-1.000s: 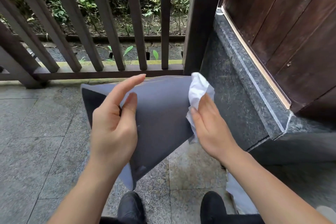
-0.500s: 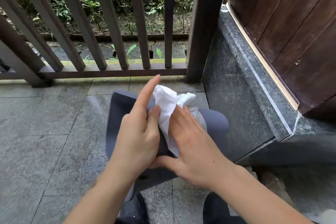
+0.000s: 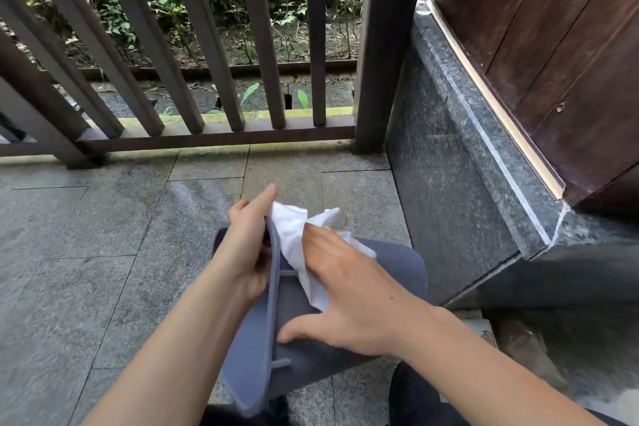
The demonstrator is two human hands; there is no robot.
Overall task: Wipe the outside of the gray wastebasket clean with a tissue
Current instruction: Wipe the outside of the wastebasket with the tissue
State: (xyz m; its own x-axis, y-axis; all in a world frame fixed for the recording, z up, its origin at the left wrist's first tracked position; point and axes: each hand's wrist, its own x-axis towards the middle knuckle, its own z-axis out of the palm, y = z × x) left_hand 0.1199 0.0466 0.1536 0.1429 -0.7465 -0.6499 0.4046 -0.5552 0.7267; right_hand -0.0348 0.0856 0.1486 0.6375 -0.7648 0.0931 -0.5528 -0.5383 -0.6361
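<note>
Mid-wipe — left hand (image 3: pixel 247 252) grips the gray wastebasket (image 3: pixel 397 273); flat right hand (image 3: pixel 349 287) presses the tissue (image 3: pixel 294 235) on it; cleanliness unclear.

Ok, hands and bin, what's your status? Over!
Left hand grips the gray wastebasket at its rim. Right hand presses the white tissue flat on its outer side. Nothing blocking the wipe.

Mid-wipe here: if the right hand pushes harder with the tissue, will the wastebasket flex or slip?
Probably light: the left hand alone holds the wastebasket by its rim, tilted off the floor. Its thin rim suggests the wall may flex under hard pressure. The smooth gray surface could slip, so the right hand pressing the tissue needs that rim hold firm.
</note>
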